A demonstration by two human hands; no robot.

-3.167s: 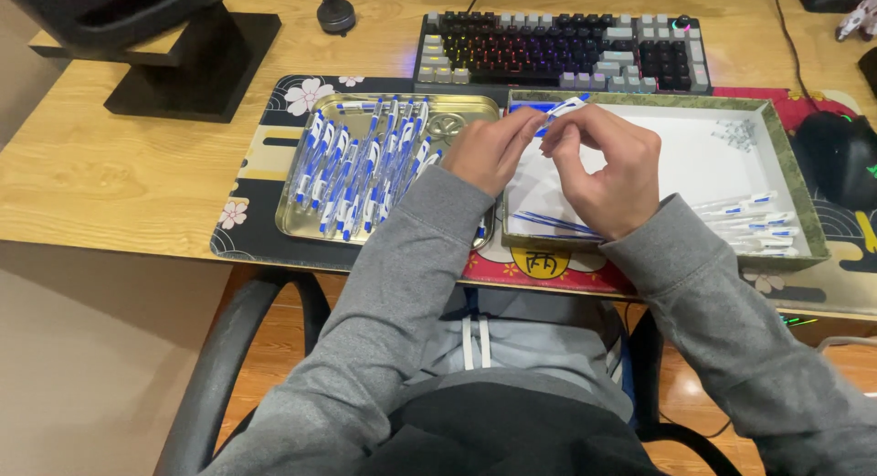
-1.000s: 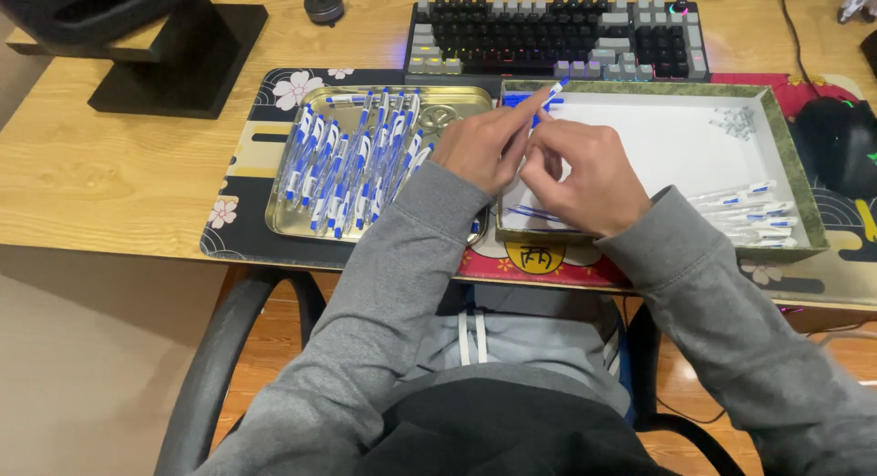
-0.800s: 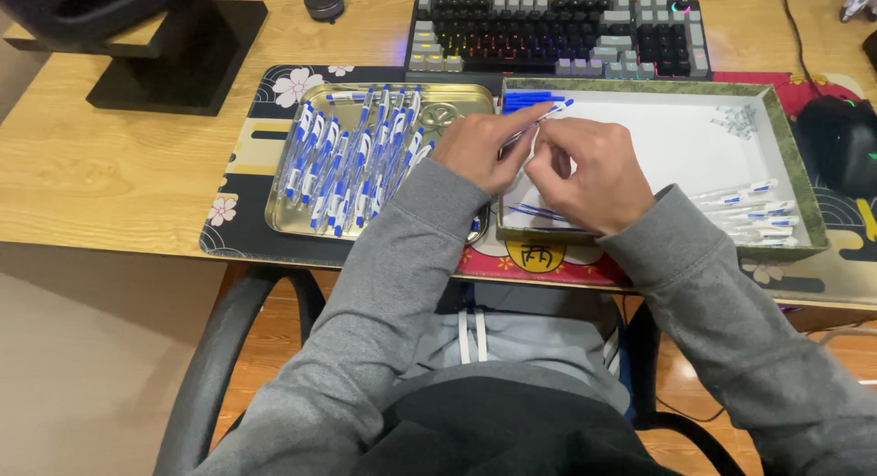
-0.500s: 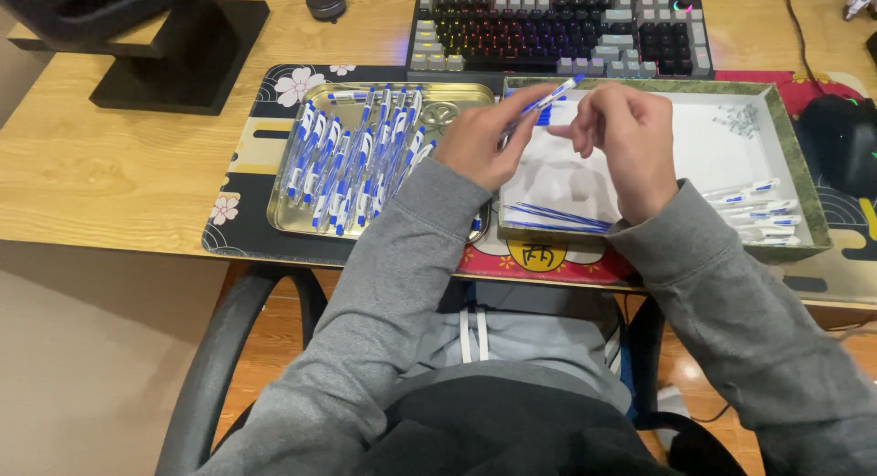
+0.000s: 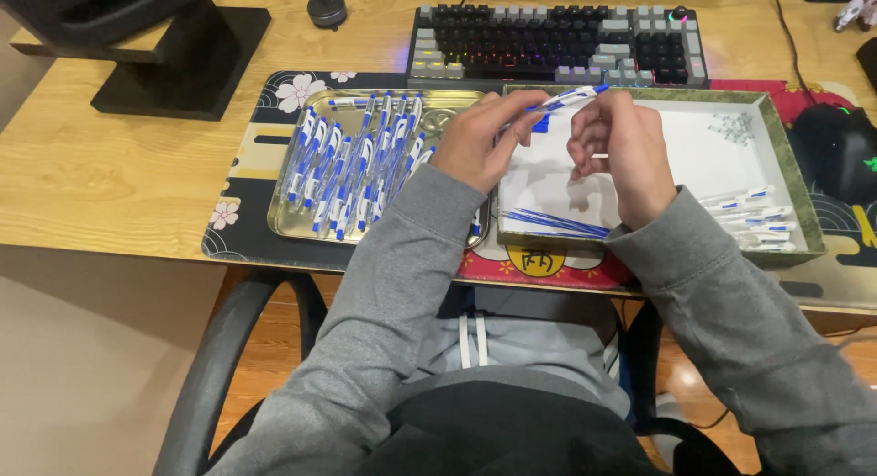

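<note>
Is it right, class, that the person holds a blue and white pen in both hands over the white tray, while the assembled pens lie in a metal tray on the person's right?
Not quite. The head view shows the metal tray of assembled pens on the person's left, not right. The rest stands: left hand and right hand hold a blue and white pen over the white tray.

Glossy metal tray (image 5: 301, 227) holds smooth plastic pens (image 5: 352, 170) on a printed cloth mat (image 5: 245, 174) over matt wood desk (image 5: 119, 179).

We see a light wooden desk (image 5: 119, 179) with a backlit keyboard (image 5: 557, 45), a black monitor stand (image 5: 183, 60) and patterned desk mat (image 5: 247, 211), above a black chair armrest (image 5: 228, 366) and wooden floor (image 5: 274, 357).
</note>
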